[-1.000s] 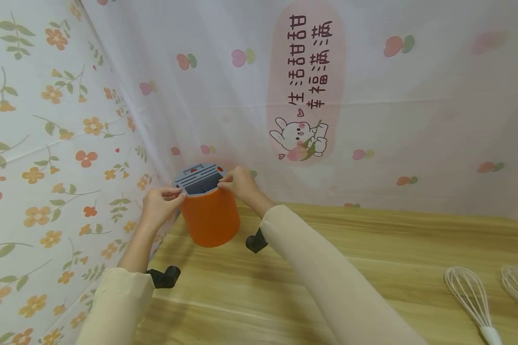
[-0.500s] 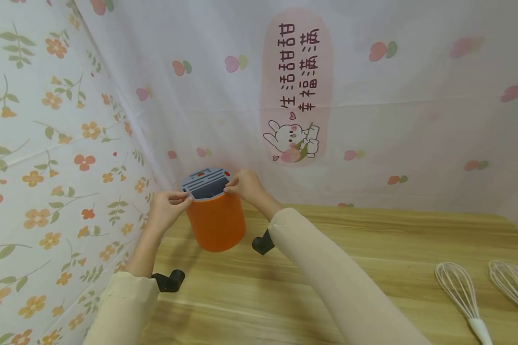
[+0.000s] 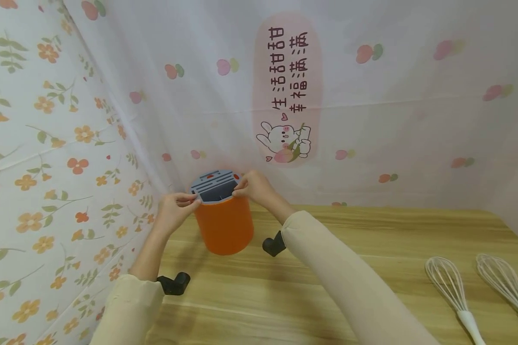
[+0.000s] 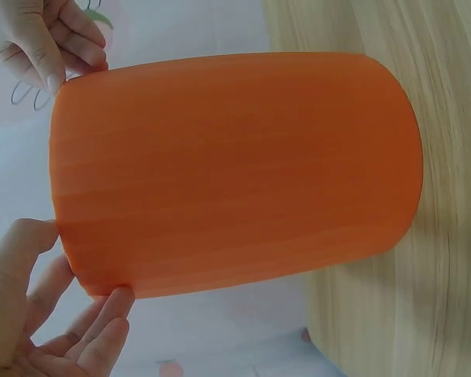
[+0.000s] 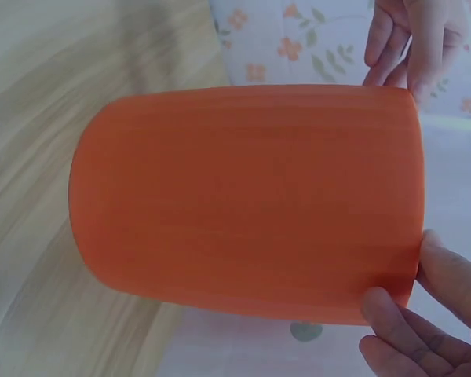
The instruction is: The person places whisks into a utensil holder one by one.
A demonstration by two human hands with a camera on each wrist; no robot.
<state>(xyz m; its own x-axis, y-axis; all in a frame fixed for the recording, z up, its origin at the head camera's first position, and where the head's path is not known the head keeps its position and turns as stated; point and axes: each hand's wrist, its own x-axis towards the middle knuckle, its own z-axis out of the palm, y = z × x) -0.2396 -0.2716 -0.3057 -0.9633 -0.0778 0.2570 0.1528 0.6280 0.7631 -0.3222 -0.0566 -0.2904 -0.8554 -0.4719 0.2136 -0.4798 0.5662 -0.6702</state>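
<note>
An orange knife block (image 3: 224, 227) with rounded sides stands upright near the back left of the table. Its grey top (image 3: 213, 181) has several narrow slots, one wide opening and red spots. My left hand (image 3: 174, 213) pinches the left side of its upper rim between thumb and fingers. On the right side of that rim, my right hand (image 3: 256, 189) pinches in the same way. Both wrist views show the plain orange wall (image 4: 235, 173) facing me, with fingertips at its top edge. The block's far side is hidden.
Two whisks (image 3: 448, 282) with white handles lie at the right of the wooden table (image 3: 349, 239). A flowered cloth (image 3: 60, 191) hangs along the left side, and a pale printed curtain (image 3: 371, 120) closes off the back.
Both hands have shifted the knife block a little to the right, away from the left cloth, keeping their pinch on its rim. The head view has turned slightly right.
</note>
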